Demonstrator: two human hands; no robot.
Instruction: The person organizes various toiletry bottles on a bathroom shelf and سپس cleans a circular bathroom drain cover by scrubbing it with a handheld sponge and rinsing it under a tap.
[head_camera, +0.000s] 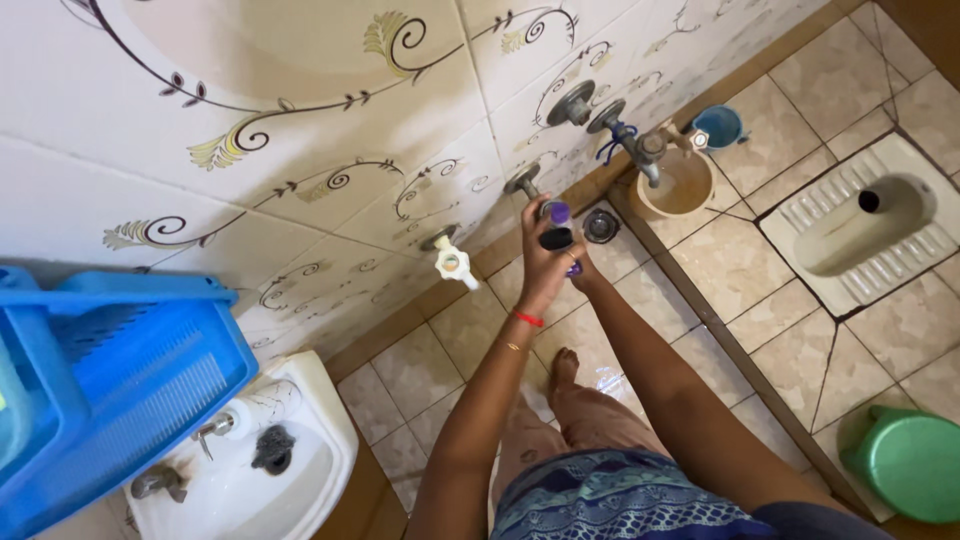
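Purple-capped, a small dark bottle (556, 228) sits clasped between both hands under the wall tap (524, 182). Left hand (538, 262) wraps it from below, fingers closed round the body; right hand (580, 268) presses in beside it, mostly hidden, so its grip cannot be told for sure. Wrists meet, a red thread bangle (528, 319) on the left. Near them a white-handled tap (450, 262) juts from the floral tiled wall (300, 120). Farther right, a beige bucket (680, 185) stands under another tap. White washbasin (290, 470) lies at lower left.
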